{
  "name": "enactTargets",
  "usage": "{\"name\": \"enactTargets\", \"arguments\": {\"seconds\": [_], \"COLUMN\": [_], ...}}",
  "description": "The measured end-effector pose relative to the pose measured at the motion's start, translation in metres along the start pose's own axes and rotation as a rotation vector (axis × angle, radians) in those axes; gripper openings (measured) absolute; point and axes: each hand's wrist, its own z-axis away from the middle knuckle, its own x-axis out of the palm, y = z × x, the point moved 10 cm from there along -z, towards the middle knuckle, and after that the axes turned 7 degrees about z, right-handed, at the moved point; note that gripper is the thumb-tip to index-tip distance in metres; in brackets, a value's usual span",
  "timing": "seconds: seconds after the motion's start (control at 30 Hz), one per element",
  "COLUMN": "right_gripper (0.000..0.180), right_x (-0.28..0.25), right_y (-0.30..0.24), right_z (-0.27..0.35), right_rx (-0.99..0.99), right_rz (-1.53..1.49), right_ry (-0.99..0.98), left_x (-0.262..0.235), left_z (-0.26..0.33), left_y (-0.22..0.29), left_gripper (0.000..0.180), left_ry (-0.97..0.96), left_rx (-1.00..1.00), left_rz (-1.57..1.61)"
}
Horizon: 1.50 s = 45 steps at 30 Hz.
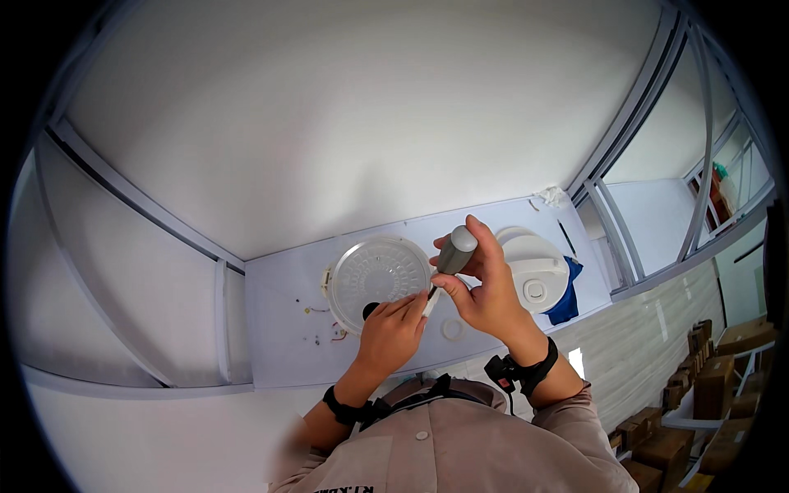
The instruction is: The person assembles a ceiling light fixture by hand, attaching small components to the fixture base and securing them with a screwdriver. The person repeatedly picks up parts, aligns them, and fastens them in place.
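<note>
Right hand (490, 294) wraps a grey screwdriver (457, 253) beside a round whitish lid (380, 271), to its right; left hand (389, 338), fingers extended, rests near-right (whether gripping, cannot tell). The lid looks light, stiff, smooth: best held by its rim.

White wall (370, 107), pale streaked floor (645, 337)

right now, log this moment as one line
right hand: holds grey-handled screwdriver | left hand: at edge of round white-rimmed part | at right: white cover, blue cloth

Bright, soft-shadowed — warped toward the rim
</note>
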Motion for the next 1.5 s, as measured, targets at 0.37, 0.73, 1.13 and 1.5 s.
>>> {"name": "enactTargets", "arguments": {"seconds": [0.37,0.73,1.13,1.5], "right_gripper": [0.078,0.081,0.057,0.061], "right_x": [-0.002,-0.003,-0.017,-0.013], "right_y": [0.000,-0.006,-0.037,-0.046], "right_z": [-0.002,-0.008,-0.022,-0.020], "right_rx": [-0.049,-0.112,-0.131,-0.271], "right_rz": [0.051,0.212,0.048,0.115], "right_ry": [0.031,0.063,0.037,0.003], "left_x": [-0.011,-0.033,-0.031,-0.053], "left_z": [-0.003,-0.034,-0.037,-0.045], "left_y": [-0.007,-0.003,-0.010,0.024], "left_gripper": [0.039,0.031,0.036,0.038], "left_ry": [0.074,0.355,0.326,0.381], "left_rx": [-0.067,0.010,-0.137,0.130], "left_rz": [0.140,0.427,0.470,0.357]}}
